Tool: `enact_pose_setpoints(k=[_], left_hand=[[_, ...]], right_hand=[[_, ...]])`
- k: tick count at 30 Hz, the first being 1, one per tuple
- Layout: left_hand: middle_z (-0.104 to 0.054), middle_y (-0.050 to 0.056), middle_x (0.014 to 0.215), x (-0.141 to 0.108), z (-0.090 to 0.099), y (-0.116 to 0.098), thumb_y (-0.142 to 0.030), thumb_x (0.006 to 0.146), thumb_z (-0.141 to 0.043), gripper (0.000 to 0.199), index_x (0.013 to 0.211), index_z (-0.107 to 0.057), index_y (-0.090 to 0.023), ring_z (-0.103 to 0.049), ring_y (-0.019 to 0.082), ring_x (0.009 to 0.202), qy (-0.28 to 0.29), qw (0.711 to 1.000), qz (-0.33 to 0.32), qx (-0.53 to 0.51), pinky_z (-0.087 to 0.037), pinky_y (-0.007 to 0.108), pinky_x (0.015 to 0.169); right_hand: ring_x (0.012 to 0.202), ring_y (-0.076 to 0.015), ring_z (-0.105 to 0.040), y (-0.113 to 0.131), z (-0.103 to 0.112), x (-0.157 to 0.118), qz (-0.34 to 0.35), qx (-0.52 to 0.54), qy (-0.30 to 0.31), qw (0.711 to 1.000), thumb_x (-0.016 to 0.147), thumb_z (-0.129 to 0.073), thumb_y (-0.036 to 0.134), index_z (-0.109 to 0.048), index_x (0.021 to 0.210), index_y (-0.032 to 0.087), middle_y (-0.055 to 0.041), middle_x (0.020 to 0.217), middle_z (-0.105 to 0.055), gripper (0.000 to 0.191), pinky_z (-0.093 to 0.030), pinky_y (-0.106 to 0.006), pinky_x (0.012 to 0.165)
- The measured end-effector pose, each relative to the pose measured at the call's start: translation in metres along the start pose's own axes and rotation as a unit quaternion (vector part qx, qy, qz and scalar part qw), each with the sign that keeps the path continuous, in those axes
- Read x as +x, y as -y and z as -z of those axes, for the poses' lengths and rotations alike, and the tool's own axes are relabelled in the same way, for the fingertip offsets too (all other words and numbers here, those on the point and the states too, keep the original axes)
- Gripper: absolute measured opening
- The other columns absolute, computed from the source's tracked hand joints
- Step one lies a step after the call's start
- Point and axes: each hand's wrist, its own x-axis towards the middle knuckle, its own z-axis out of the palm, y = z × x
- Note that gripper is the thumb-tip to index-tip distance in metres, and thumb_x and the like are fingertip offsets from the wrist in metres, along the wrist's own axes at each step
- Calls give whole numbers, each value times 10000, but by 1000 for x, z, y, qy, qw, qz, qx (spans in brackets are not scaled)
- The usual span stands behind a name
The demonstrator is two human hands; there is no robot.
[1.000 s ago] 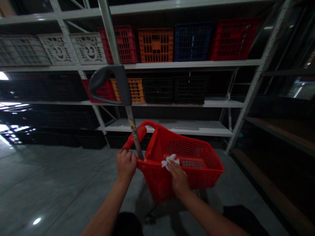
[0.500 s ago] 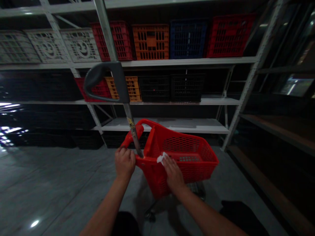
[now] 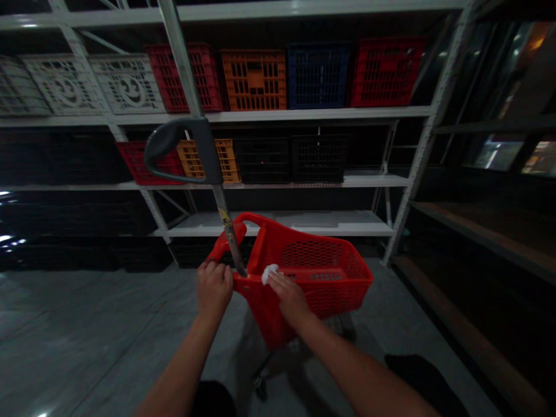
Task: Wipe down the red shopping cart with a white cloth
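A red plastic shopping cart (image 3: 278,315) stands on the floor in front of me, its perforated basket pointing right. My left hand (image 3: 215,289) is wrapped round the near end of its red handle. Under the fingers of my right hand (image 3: 290,298) is a white cloth or tissue (image 3: 270,273), pressed on the basket's near rim. The fingertips are closed over the cloth and partly hide it. Between me and the handle rises a metal pole (image 3: 221,211) with a dark grey loop grip (image 3: 206,150); its lower end meets the cart near the handle.
White metal shelves (image 3: 304,116) run behind the cart, with red, orange, blue, black and white crates, such as the orange crate (image 3: 254,80). A dark rack with a wooden-looking rail (image 3: 469,229) stands at the right. Grey floor (image 3: 143,324) spreads around the cart.
My right hand and the cloth have slid left along the basket rim, towards the handle. My left hand keeps its hold. The whole view has shifted slightly.
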Motion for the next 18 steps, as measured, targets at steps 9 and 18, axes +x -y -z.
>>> enact_pose_setpoints(k=[9, 18], left_hand=[[-443, 20, 591, -1, -2, 3, -228, 803, -377, 269, 538, -421, -224, -473, 205, 749, 6, 1000, 12, -5, -355, 398, 890], [-437, 26, 607, 3, -1, -1, -234, 797, -374, 261, 540, -417, -222, -471, 215, 778, 5, 999, 28, -16, -357, 404, 874]], right_hand=[[1282, -158, -328, -137, 65, -138, -102, -148, -95, 979, 619, -303, -65, -455, 1282, 158, -63, 1286, -506, 715, -320, -436, 1049], [1284, -157, -320, -20, -16, -24, -43, -10, -94, 995, 647, -311, -43, -399, 1317, 105, -103, 1310, -474, 692, -308, -424, 1056]])
